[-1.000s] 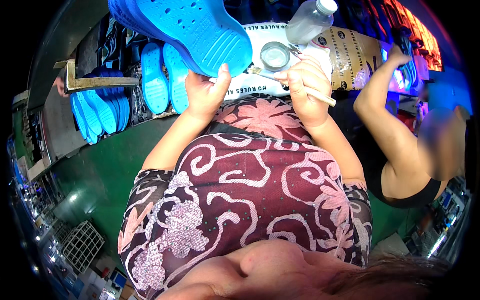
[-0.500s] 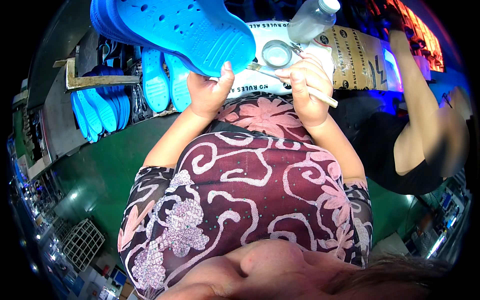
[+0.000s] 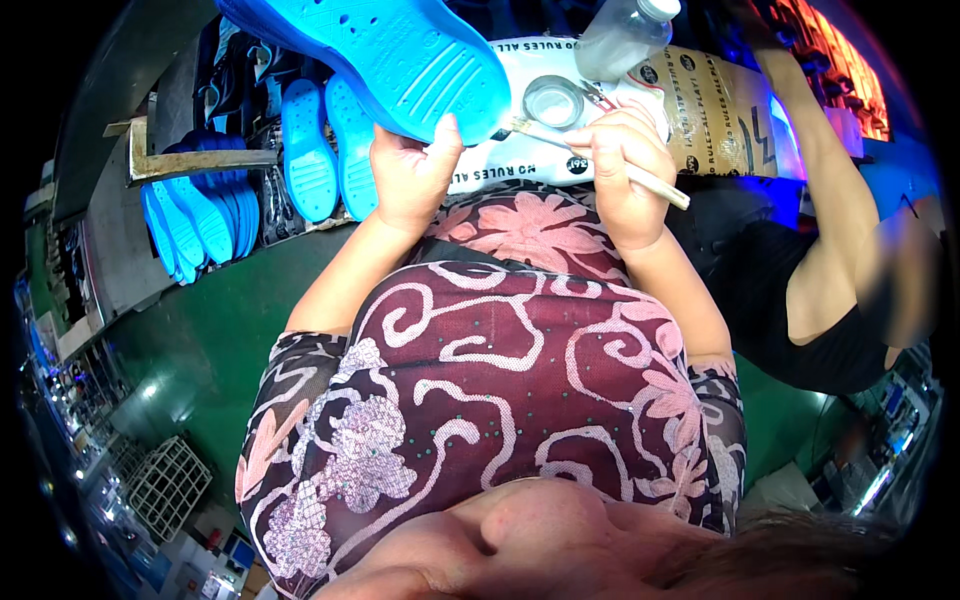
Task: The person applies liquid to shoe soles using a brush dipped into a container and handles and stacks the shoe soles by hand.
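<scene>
My left hand [image 3: 413,178] grips a blue shoe sole [image 3: 415,65] by its near end, thumb on the upper face and fingers underneath. Holes and raised ridges mark this face, and its far part runs out of the picture. In my right hand [image 3: 630,170] is a brush [image 3: 655,184] with a pale handle, slanting from lower right to upper left. The bristle end lies at or close to the right edge of the sole; contact is hard to tell. Just past the right fingers are a small glass jar [image 3: 553,103] and a thin metal tool [image 3: 598,97], partly hidden.
A clear bottle with a white cap [image 3: 628,38] stands behind the jar on white printed wrapping [image 3: 530,172]. Brown taped cardboard [image 3: 715,120] lies to the right. More blue soles [image 3: 310,150] rest at left beside a metal bracket [image 3: 205,165]. A co-worker's arm [image 3: 825,150] reaches in at right.
The sole and my left hand have shifted slightly, the sole's near end tilting. My right hand has moved a little right and down with the brush.
</scene>
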`<state>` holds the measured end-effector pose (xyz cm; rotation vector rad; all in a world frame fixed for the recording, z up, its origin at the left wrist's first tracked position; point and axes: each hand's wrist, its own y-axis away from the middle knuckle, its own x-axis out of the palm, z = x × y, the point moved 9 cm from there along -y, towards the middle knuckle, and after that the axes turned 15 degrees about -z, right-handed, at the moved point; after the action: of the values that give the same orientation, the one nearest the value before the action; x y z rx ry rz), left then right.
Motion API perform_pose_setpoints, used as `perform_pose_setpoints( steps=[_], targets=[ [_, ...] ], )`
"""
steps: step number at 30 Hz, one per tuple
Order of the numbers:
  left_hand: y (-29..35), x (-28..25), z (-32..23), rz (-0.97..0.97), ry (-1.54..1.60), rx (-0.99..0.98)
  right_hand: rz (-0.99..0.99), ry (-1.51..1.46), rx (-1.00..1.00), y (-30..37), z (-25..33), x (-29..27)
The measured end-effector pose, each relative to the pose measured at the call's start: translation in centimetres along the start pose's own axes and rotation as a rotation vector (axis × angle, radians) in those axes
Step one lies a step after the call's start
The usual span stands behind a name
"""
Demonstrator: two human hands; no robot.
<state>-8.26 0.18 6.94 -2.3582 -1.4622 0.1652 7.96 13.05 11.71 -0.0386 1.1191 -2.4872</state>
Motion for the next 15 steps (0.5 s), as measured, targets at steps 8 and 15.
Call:
perform_pose_setpoints(
  steps=[8, 15],
  targets=[
    [0.0, 0.1, 0.3, 0.053, -0.061, -0.034, 0.091, 0.136, -0.106, 0.0, 0.3, 0.1],
    [-1.1, 0.4, -2.0, 0.019, -0.019, 0.018, -0.027, 0.167, 0.02, 0.1, -1.4, -3.1]
  ],
)
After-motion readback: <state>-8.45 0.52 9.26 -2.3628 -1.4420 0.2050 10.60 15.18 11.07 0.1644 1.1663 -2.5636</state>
